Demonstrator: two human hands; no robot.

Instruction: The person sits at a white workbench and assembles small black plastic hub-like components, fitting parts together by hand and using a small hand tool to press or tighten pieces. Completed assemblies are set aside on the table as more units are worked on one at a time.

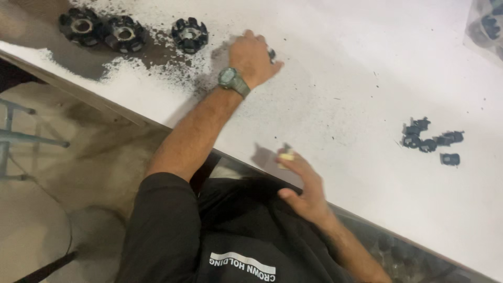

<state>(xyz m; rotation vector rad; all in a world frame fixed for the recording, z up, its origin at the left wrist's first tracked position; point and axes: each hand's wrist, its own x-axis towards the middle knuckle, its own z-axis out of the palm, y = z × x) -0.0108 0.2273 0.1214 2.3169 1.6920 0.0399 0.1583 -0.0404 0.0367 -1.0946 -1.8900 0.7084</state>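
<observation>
Black short-sleeved shirt (pixel 209 236), white lettering on chest. Grey-green wristwatch (pixel 231 81) on left wrist. Forearms bare; hands ungloved.

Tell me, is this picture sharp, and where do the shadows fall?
Head view: soft overall; the right hand smears with motion blur, the left hand is crisper. Both cast shadows to their left on the white table. No strong glare; the small black parts stay fuzzy.

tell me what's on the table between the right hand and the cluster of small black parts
Nothing but bare white table with scattered dark specks, in the head view, between the right hand and the small black parts.
</observation>
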